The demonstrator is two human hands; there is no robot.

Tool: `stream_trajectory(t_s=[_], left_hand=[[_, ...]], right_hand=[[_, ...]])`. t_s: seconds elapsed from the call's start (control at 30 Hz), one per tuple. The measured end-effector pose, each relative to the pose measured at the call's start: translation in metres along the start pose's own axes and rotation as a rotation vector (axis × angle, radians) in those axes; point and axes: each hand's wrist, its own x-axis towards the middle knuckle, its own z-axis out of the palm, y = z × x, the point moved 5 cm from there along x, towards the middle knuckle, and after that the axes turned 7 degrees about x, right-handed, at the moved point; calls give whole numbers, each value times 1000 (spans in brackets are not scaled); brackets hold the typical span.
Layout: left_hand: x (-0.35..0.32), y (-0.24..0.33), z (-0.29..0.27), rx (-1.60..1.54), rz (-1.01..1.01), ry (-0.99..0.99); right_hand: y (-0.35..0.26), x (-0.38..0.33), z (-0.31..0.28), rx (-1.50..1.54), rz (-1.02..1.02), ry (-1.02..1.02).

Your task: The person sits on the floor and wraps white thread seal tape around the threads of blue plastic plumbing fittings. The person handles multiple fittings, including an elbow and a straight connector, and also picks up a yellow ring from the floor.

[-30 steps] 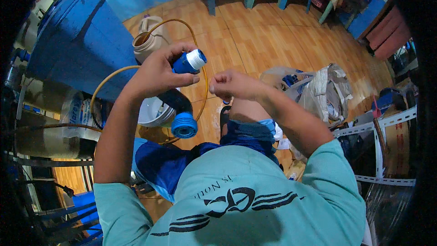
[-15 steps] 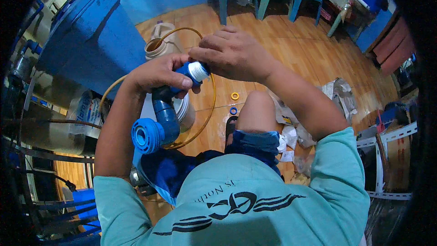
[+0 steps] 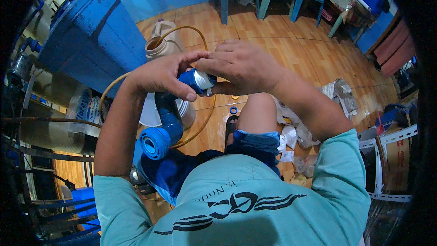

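Glossy, wood-patterned tiles make up the floor (image 3: 309, 50). Along its left edge stands a blue bin (image 3: 100, 36) with smooth, scuffed sides, and beside that a cream jug (image 3: 175, 45) with a moulded handle. Nearer the body is a round white bucket (image 3: 186, 115). A thin, amber hose (image 3: 189, 28) arches out of the jug. Over the bucket, the left hand's (image 3: 159, 75) grip is closed round a glossy blue pipe fitting (image 3: 169, 115), its elbow ending in a ribbed, round collar. The right hand's (image 3: 246, 66) fingers curl at the end wrapped in white tape (image 3: 202, 80); whether they pinch fitting or tape, I cannot tell. A small blue ring (image 3: 233, 110) lies mid-floor.

Against half a second ago, the right hand sits lower, the collar has swung slightly rightward, and the yellow ring (image 3: 235, 97) is now mostly covered.
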Motion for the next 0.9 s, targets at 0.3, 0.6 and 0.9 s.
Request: stream_trajectory(t_s=[0.3,0.6,0.9], left_hand=[[-12,-29,-4,262,-220,70],[8,-19,-9,736,616,1274],[29,-111,48,-1222,-91,302]], right_hand=[[6,-5,3,255,166,357],[52,12,-20,216,294,502],[-3,13,-8,-215,-271,195]])
